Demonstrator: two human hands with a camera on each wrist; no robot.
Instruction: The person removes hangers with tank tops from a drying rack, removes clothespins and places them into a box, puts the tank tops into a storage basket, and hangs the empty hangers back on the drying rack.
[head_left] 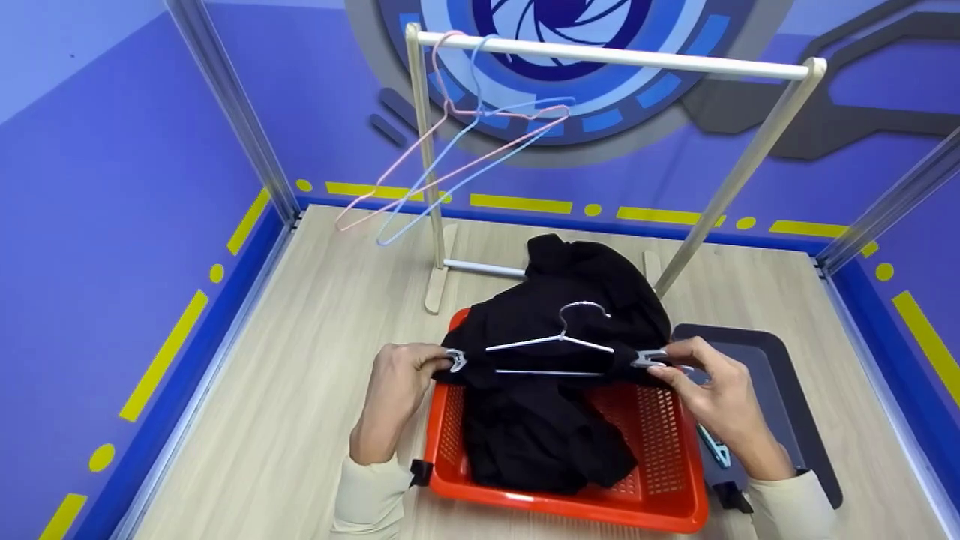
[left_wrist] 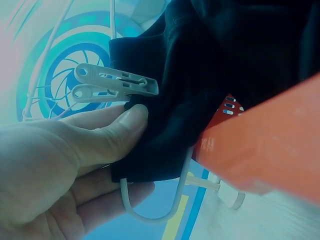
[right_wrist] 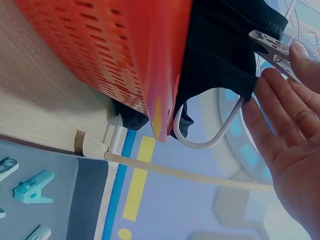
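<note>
Black cloth, a garment [head_left: 562, 442], lies folded over a white hanger [head_left: 547, 373] and hangs down into the red basket [head_left: 585, 511]. Grey clothespins grip the cloth near both ends of the hanger. My left hand [head_left: 394, 386] pinches the cloth between thumb and fingers, just below the left clothespin [left_wrist: 115, 82] in the left wrist view. With thumb and fingertips my right hand [head_left: 716, 390] holds the tail of the right clothespin [right_wrist: 270, 47], whose nose is on the cloth. In both wrist views the hanger's rounded ends stick out past the cloth.
Behind the basket stands a wooden rack with a white rail [head_left: 615, 58]; a pink hanger [head_left: 390, 180] and a blue hanger [head_left: 442, 211] hang at its left. A dark tray [head_left: 780, 367] at the right holds several clothespins, one a teal clothespin [right_wrist: 34, 188].
</note>
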